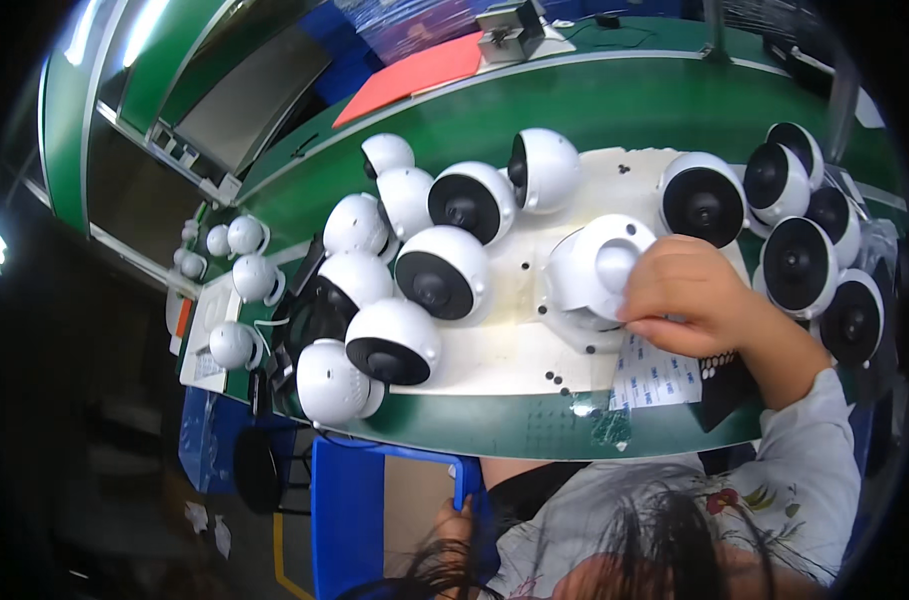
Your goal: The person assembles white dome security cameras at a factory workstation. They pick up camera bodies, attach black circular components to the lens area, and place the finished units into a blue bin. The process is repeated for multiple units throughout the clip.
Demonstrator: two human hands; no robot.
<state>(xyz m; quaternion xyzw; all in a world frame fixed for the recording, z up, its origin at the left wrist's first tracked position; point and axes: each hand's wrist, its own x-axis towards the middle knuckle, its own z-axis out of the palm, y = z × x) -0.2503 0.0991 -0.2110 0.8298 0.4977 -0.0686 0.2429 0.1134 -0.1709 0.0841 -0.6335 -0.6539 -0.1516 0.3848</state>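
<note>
My right hand (679, 298) is closed in a pinch at the right side of a white round camera housing (596, 262) lying near the middle of the bench. The fingertips meet its edge; anything small between them is hidden. One dark round spot shows on the housing's flat base. Just below the hand lies a white backing sheet with blue print (656, 376). Small black round pads (554, 378) are scattered on the pale board (494, 350). My left hand (452, 522) is low, below the bench edge beside a blue bin (349, 500); its fingers are unclear.
Several white ball-shaped cameras with black fronts (441, 272) crowd the board's left side. More such cameras (799, 265) cluster at the right. Farther left, white units (236, 345) stand on a side surface. A red sheet (414, 80) and a metal block (509, 32) lie behind.
</note>
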